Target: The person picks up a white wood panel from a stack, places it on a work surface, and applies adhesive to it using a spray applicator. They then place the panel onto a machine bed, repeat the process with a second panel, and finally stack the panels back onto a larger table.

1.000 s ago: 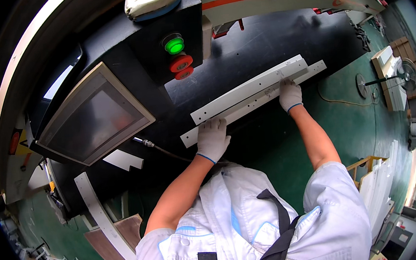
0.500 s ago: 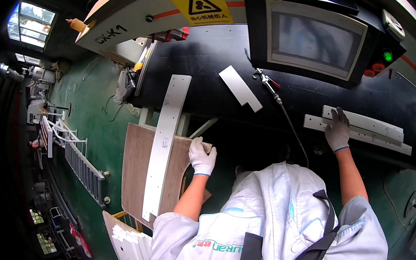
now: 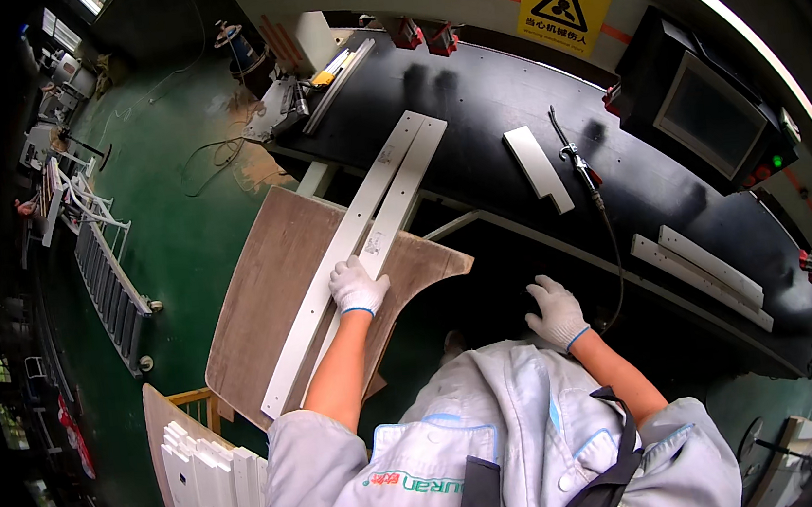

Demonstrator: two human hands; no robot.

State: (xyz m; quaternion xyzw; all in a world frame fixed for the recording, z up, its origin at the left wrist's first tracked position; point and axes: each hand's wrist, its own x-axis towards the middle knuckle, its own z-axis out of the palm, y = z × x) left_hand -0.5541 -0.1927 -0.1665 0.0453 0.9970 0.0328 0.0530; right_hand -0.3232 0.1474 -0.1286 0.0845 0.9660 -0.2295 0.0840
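Two long white boards (image 3: 329,266) with small holes lie side by side at a slant. Their far ends rest over the black table and their near parts over a brown wood-grain panel (image 3: 263,287). My gloved left hand (image 3: 358,285) is closed over the right-hand board (image 3: 399,200), thumb at its right side. The undersides of the fingers are hidden. My gloved right hand (image 3: 557,314) is held in front of the table edge, fingers apart, with nothing in it.
On the black table (image 3: 499,98) lie a short notched white piece (image 3: 537,170), an air gun (image 3: 581,166) with a hose, and two white boards (image 3: 701,274) at the right. A machine beam with a screen (image 3: 710,115) spans the back. White pieces (image 3: 214,477) are stacked at lower left.
My left hand has gone from the brown panel's edge onto a white board. Two boards now show there side by side instead of one. My right hand has left the right-hand boards and moved left.
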